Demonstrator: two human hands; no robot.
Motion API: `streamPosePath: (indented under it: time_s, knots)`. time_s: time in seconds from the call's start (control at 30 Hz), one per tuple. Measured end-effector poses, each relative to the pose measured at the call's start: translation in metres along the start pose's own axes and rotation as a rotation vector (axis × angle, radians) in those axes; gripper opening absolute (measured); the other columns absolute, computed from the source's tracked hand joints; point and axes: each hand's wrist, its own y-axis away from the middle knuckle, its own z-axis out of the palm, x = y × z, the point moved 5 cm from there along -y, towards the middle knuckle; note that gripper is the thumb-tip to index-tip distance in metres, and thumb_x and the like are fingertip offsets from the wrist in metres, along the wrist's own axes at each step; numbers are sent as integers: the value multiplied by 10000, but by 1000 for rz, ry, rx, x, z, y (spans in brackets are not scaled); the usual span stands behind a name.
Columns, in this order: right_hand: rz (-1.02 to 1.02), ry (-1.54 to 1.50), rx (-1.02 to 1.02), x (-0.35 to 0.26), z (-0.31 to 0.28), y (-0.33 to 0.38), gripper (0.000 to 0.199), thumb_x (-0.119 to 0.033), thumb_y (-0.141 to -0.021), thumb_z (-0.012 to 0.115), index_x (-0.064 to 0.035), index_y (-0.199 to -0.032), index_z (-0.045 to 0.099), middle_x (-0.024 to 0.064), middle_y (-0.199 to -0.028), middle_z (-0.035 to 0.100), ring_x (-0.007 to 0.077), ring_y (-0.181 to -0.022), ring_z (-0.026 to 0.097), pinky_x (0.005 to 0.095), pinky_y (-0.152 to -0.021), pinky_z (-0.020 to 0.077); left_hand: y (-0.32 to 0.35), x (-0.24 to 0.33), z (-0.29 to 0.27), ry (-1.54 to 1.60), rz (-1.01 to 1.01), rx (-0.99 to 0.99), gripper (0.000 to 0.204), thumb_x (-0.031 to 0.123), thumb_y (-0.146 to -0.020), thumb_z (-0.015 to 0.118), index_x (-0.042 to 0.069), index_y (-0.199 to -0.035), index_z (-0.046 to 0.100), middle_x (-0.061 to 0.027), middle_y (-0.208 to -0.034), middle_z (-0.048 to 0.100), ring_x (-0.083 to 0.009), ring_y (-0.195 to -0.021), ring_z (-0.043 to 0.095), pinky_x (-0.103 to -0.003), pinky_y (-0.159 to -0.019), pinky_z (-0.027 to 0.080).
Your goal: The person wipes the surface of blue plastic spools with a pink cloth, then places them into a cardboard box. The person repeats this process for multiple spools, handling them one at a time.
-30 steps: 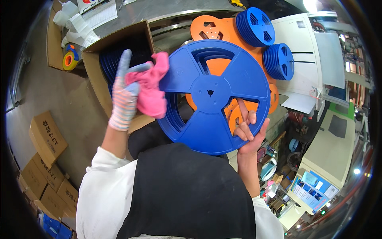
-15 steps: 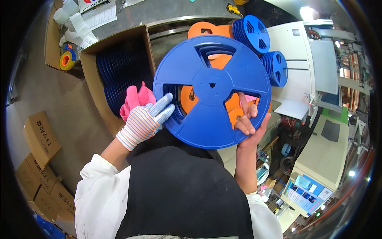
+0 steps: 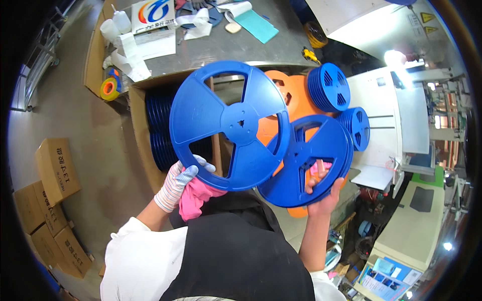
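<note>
1. Left hand [image 3: 178,184], in a white knit glove, fingers closed on the lower rim of a large blue reel [image 3: 231,124] and on a pink cloth [image 3: 195,198] bunched beneath it.
2. Right hand [image 3: 321,193], bare, fingers curled through a spoke opening of a second blue reel [image 3: 304,160], which sits lower right and is partly overlapped by the first.
3. Open cardboard box [image 3: 138,135] behind the reels, holding blue reels on edge.
4. Orange reels [image 3: 286,98] and stacked blue reels [image 3: 329,86], upper right.
5. Brown cartons [image 3: 50,195] on the floor, far left.
6. Yellow triangular warning labels [image 3: 426,17] on the white cabinet, top right.
7. White sheet with a blue-and-orange emblem [image 3: 153,15] on the grey bench.
</note>
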Motion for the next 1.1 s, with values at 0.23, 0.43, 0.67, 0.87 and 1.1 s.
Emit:
streamPosePath:
  time_s: [0.23, 0.43, 0.67, 0.87, 1.1]
  knots:
    - [92, -99, 54, 10, -3, 11, 542, -572, -966, 485, -38, -1023, 557, 226, -1544, 292, 189, -697, 605, 281, -585, 518, 8, 5, -31, 108, 20, -40, 249, 194, -913, 687, 44, -1102, 625, -141, -1029, 684, -255, -1011, 657, -396, -926, 538]
    - [105, -132, 3, 15, -2, 11, 529, -564, -967, 489, -40, -1000, 556, 229, -1547, 286, 186, -673, 601, 277, -576, 516, 11, 6, -36, 193, -21, -18, 256, 195, -885, 714, 44, -1076, 634, -144, -1014, 684, -255, -990, 657, -394, -922, 536]
    - [143, -133, -5, 22, -5, 9, 518, -551, -966, 501, -37, -1002, 559, 225, -1546, 292, 183, -668, 594, 267, -572, 504, 13, 6, -36, 256, -47, 19, 257, 170, -870, 730, 49, -1063, 612, -132, -977, 665, -264, -962, 655, -444, -894, 562]
    - [180, -124, 83, 30, -1, 7, 517, -581, -948, 512, -71, -1019, 560, 226, -1513, 342, 186, -648, 593, 265, -563, 505, 17, 2, -45, 247, -24, -6, 242, 155, -903, 681, 23, -1092, 609, -154, -1013, 685, -268, -986, 660, -401, -902, 544]
    - [210, -163, 51, 36, -1, 4, 481, -524, -984, 484, -65, -1106, 557, 215, -1460, 395, 191, -678, 592, 288, -591, 512, 26, 3, -50, 214, -19, 17, 264, 200, -891, 702, 39, -1082, 617, -142, -1025, 674, -258, -999, 651, -397, -926, 532]
